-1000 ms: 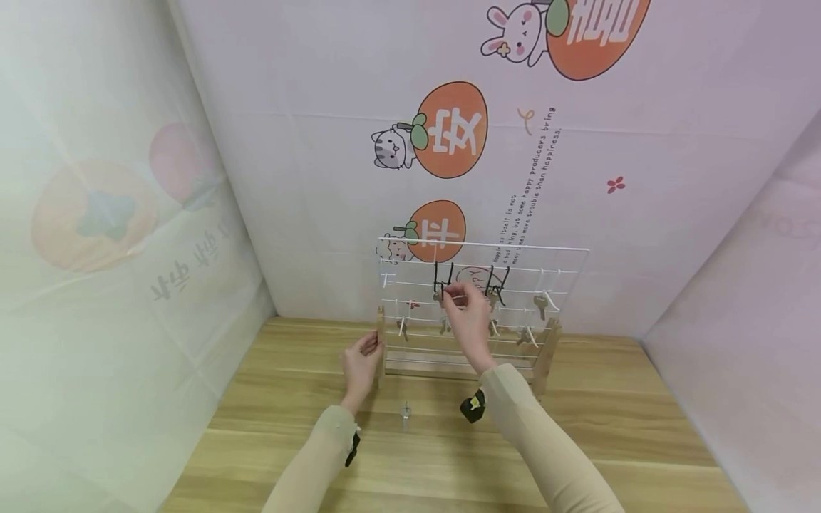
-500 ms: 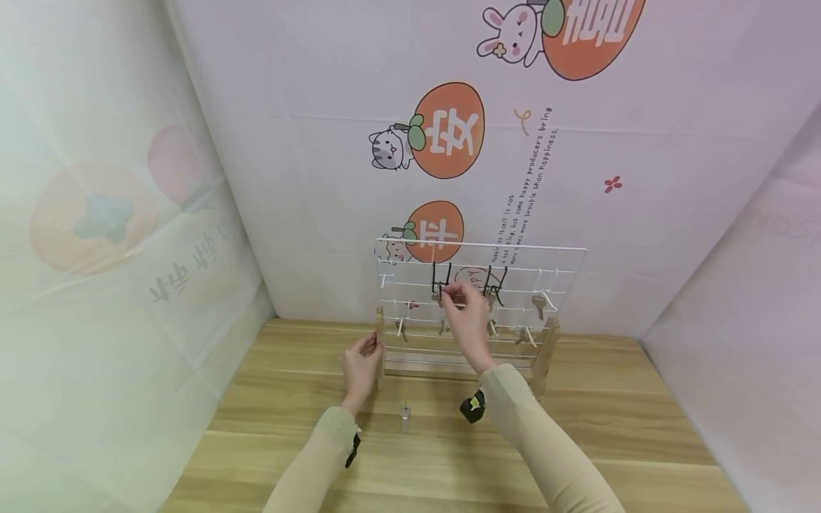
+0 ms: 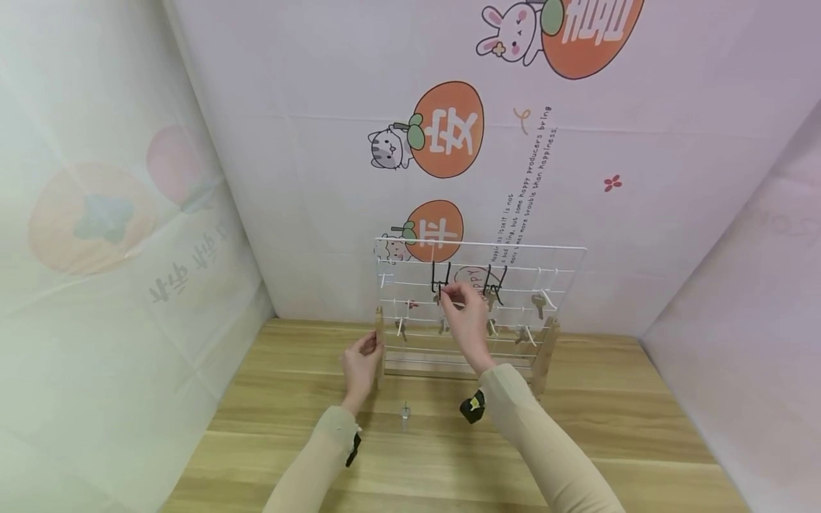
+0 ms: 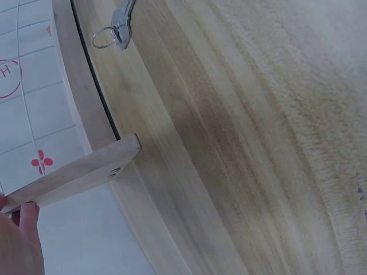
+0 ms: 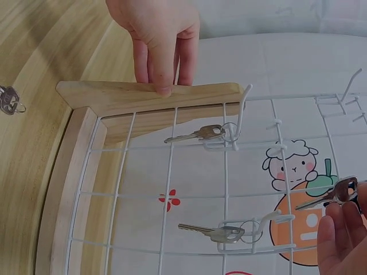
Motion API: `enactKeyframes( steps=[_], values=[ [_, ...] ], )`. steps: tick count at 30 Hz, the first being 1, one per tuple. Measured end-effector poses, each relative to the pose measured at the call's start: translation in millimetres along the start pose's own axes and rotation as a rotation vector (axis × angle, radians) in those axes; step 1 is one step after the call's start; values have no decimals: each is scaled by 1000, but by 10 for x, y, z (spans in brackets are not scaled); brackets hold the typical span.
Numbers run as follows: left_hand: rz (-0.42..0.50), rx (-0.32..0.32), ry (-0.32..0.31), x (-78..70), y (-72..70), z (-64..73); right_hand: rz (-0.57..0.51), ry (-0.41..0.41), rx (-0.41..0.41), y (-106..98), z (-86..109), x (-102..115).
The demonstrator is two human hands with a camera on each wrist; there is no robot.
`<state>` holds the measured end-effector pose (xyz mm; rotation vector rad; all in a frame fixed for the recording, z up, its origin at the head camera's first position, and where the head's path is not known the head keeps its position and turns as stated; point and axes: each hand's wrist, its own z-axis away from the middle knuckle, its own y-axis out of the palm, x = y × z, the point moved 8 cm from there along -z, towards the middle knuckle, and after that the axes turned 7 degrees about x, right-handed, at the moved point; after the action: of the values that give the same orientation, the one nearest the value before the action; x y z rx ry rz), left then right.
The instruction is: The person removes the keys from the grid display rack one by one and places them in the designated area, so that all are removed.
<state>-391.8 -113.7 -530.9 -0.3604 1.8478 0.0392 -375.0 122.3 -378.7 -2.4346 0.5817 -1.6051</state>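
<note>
My left hand grips the wooden side post of a white wire rack, with the thumb on one face and fingers on the other. My right hand is at the left black hook on the upper part of the rack. Its thumb and fingertips pinch a key there, whose blade points left in the right wrist view. Other keys hang by their rings on white hooks, among them an upper key and a lower key in the right wrist view.
A loose key with a ring lies on the wooden table in front of the rack. A black item with a yellow mark shows beside the right sleeve. Behind the rack stands a white printed wall cloth.
Hardly anything differs; the view has shifted very slightly. Both hands keep their places, the left on the post and the right at the black hook with the key.
</note>
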Motion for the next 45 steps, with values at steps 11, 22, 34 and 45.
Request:
enactKeyframes(
  steps=[11, 22, 34, 45],
  values=[
    [-95, 16, -22, -37, -6, 3, -2, 2, -1, 3, 5, 0],
    [-101, -2, 16, -69, -23, 9, -16, -2, 12, 16, 7, 21],
    [-79, -21, 49, -68, -26, 7, -35, -14, 17, 4, 36, 31],
    [-69, -23, 84, -58, -43, -4, -64, -25, 14, -36, 71, 78]
  ],
)
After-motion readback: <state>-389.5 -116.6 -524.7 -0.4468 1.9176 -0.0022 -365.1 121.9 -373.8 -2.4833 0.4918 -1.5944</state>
